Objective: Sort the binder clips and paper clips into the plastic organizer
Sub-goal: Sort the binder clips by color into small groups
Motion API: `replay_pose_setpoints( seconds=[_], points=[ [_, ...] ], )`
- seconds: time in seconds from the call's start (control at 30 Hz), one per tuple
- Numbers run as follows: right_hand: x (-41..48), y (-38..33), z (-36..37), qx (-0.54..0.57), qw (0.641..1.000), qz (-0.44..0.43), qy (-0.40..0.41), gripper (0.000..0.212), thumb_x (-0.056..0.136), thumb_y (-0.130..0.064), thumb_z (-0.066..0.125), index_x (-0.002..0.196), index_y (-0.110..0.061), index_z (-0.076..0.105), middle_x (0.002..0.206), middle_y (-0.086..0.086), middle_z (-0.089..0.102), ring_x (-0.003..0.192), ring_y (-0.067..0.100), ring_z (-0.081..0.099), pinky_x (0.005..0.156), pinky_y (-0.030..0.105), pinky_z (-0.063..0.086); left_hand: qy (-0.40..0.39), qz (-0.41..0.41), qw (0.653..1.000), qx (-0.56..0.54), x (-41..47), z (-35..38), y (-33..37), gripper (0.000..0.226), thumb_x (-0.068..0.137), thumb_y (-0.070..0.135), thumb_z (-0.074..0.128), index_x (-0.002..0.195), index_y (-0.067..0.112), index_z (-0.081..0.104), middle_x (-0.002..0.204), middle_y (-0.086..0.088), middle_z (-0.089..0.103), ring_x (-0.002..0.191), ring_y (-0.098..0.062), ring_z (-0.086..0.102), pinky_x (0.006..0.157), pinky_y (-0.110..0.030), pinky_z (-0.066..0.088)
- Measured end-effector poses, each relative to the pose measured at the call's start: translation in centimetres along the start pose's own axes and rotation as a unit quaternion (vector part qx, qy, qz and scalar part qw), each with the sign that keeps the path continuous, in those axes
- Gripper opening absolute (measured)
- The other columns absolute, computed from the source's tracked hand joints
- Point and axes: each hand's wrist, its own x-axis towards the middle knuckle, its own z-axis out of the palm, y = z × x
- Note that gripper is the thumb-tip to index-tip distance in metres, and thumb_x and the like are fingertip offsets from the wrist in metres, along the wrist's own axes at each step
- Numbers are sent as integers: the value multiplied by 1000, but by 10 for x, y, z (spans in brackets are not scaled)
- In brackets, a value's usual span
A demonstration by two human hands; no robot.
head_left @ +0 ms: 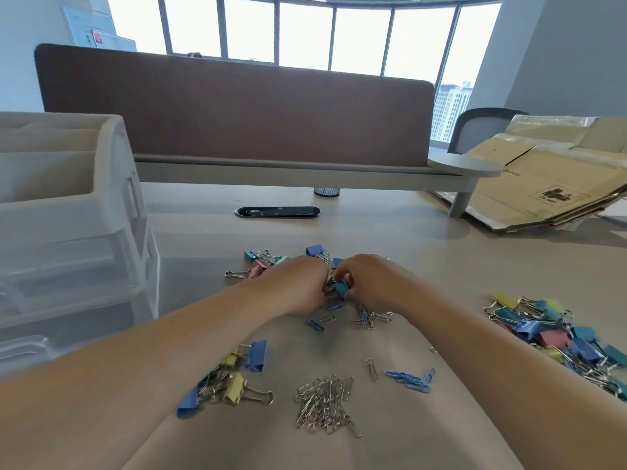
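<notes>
Our right hand (369, 283) pinches a teal binder clip (340, 287) over the mixed heap (368, 318) in the middle of the counter (373, 232). Our left hand (295, 286) curls its fingers (317, 271) into the same tangle, though we cannot tell what they hold. We judge we are pulling snagged clips apart; the plastic organizer (112, 205) stands well apart at the left, and silver paper clips (325, 401) lie near us.

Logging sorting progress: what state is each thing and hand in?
plastic organizer, upright, no clips seen inside
silver paper clips, loose pile on desk
binder clip heap, unsorted on desk
teal binder clip, pinched by right hand
left hand, curled among clips, grip unclear
</notes>
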Motion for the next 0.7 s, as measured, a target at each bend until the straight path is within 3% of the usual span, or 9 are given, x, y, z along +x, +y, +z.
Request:
replay_pose_setpoints(
  seconds=[0.1, 0.2, 0.3, 0.5, 0.7],
  points=[
    [2, 3, -1, 15, 1000, -7, 16, 31, 82, -23, 74, 112, -21, 63, 104, -2, 59, 91, 19, 52, 72, 28, 40, 3, 1, 1000, -8, 4, 4, -6, 19, 91, 20, 54, 101, 11, 68, 100, -10, 65, 93, -26, 62, 53, -26, 36],
    [-2, 8, -1, 46, 998, -9, 35, 29, 79, -23, 75, 104, -19, 62, 100, -4, 56, 88, 19, 53, 75, 32, 46, 21, 2, 999, -33, 6, 4, -14, 13, 90, 16, 51, 91, 14, 65, 95, -7, 64, 88, -26, 59, 71, -32, 45],
    [-7, 16, -2, 105, 992, 14, 63, 25, 79, -18, 72, 103, -20, 62, 101, -2, 63, 86, 20, 58, 73, 32, 49, 50, 6, 997, -57, 2, -2, -13, 20, 94, 17, 50, 106, 16, 67, 105, -5, 63, 99, -24, 57, 84, -33, 49],
    [-15, 41, -14, 115, 982, 84, 127, 16, 81, -23, 72, 94, -18, 64, 90, 0, 65, 78, 20, 60, 67, 35, 52, 74, 18, 993, -95, 11, -8, -3, 22, 94, 19, 54, 112, 13, 64, 109, -5, 63, 98, -21, 55, 77, -28, 40],
    [-16, 66, -18, 65, 975, 152, 146, 19, 83, -30, 70, 96, -17, 64, 93, 3, 66, 79, 22, 60, 65, 32, 49, 67, 61, 993, -82, 36, -2, 21, 34, 95, 29, 60, 126, 17, 61, 124, -5, 57, 111, -23, 55, 82, -27, 39]
  ],
)
